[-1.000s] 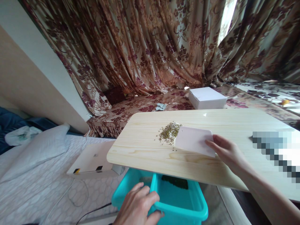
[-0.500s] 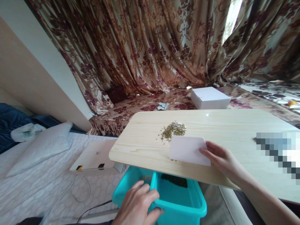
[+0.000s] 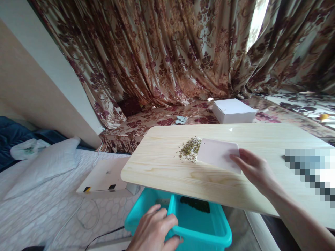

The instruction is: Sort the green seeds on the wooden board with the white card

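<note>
My right hand [image 3: 255, 169] pinches a white plastic scraper card [image 3: 218, 154] by its right edge. The card lies low over the pale wooden tabletop [image 3: 183, 177], its left edge against a small heap of greenish seeds [image 3: 190, 148]. Below the table's front edge my left hand [image 3: 154, 230] grips the rim of a turquoise plastic bin [image 3: 199, 226]. The bin has a divider, and a dark green patch shows at the bottom of its right compartment.
A white box [image 3: 232, 111] stands on the patterned cloth behind the table, before heavy floral curtains [image 3: 167, 52]. A flat white box [image 3: 103, 176], a pillow [image 3: 44, 162] and a black cable [image 3: 104, 235] lie on the quilted bed at left. A blurred patch [image 3: 311, 170] covers the table's right end.
My right hand drew the card back toward the table's front edge, away from the seeds, then pushed it up against the heap again. My left hand stayed on the bin rim.
</note>
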{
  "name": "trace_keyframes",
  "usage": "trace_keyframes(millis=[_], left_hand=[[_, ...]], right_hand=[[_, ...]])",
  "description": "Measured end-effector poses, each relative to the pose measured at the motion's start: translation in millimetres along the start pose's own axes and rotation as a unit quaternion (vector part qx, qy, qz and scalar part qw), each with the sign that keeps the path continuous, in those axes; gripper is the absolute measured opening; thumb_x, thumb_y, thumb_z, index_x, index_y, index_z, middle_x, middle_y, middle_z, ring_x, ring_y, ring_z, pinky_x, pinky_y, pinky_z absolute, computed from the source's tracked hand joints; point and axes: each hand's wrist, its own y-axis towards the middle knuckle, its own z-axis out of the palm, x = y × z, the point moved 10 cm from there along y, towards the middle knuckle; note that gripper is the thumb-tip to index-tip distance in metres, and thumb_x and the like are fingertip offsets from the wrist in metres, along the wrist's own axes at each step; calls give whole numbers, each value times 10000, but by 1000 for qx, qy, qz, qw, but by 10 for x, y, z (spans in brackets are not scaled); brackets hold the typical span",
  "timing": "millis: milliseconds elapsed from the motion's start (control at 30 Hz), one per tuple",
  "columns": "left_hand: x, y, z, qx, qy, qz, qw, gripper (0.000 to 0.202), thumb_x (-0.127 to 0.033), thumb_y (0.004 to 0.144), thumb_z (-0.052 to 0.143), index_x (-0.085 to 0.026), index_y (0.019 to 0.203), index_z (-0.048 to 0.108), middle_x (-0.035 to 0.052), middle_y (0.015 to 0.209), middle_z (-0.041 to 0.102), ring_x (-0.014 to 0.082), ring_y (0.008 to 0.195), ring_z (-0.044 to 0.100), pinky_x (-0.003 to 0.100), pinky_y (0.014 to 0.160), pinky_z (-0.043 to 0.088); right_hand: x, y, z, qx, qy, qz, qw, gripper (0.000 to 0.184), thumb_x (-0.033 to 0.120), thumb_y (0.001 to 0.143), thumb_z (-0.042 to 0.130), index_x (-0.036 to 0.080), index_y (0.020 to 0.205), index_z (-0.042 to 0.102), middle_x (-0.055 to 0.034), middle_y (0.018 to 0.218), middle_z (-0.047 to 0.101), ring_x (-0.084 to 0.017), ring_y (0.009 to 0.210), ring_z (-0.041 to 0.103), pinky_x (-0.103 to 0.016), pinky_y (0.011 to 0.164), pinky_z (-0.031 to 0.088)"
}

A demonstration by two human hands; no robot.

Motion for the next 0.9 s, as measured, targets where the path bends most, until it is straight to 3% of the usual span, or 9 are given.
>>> trace_keyframes(millis=[233,533,733,900], left_hand=[[36,-22,11,-37,-19,26,999,142,-242,820,728,-236,931,639,7,897,628,220,974,617,400,1037,379],[43,-24,-3,-31,-24,14,999,142,-216,814,726,-243,925,642,7,897,626,225,1004,610,398,1026,390],[50,-23,-9,-52,-33,25,998,143,-229,818,716,-255,932,635,-3,916,632,224,1006,607,409,1035,383],[15,-4,-6,-29,-8,16,999,162,-191,794,736,-233,920,642,7,898,640,220,957,624,427,1037,382]], right_hand=[[4,16,51,14,-34,-15,999,161,363,676,641,250,789,664,-48,770,751,-232,759,710,-318,660,556],[13,16,121,28,-29,-26,999,167,367,681,664,239,788,668,-41,748,748,-218,720,705,-290,600,556],[-4,23,167,41,-8,-28,999,234,428,657,697,235,786,669,-50,768,752,-227,735,702,-309,631,554],[4,3,212,51,-9,-21,998,225,413,680,686,227,805,670,-63,826,761,-233,771,702,-318,666,551]])
